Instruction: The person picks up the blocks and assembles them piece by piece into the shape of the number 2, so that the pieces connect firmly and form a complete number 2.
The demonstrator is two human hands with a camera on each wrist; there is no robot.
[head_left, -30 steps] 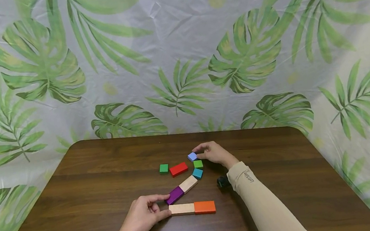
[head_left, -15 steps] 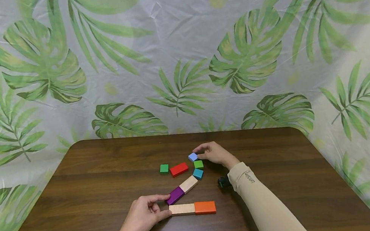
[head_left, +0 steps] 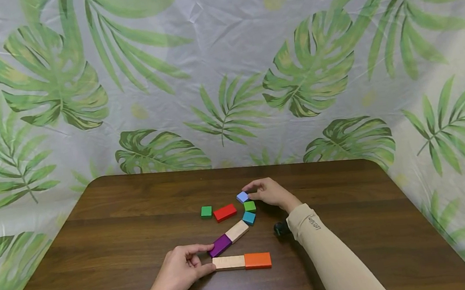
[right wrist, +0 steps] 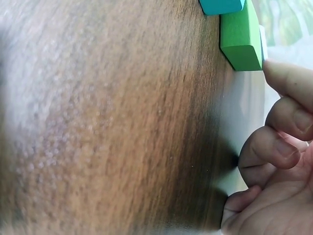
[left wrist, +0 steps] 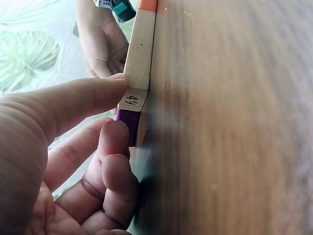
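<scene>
Small wooden blocks lie in a bent row on the table. Near the front, my left hand [head_left: 182,270] has its index fingertip at the purple block [head_left: 220,245] and its thumb at the end of a plain wood block [head_left: 228,262]. In the left wrist view this plain block [left wrist: 139,54] bears the number 49, and the other fingers are curled beneath. Farther back, my right hand [head_left: 270,193] pinches a light blue block [head_left: 242,197] between thumb and index finger. It adjoins a light green block [head_left: 249,206], followed by a teal block [head_left: 248,218].
An orange block [head_left: 257,260] sits end to end with the front plain block. A second plain block [head_left: 237,231] extends from the purple one. Left of the light green block are a red block [head_left: 225,213] and a green block [head_left: 206,211]. A leaf-print sheet [head_left: 224,69] hangs behind the table.
</scene>
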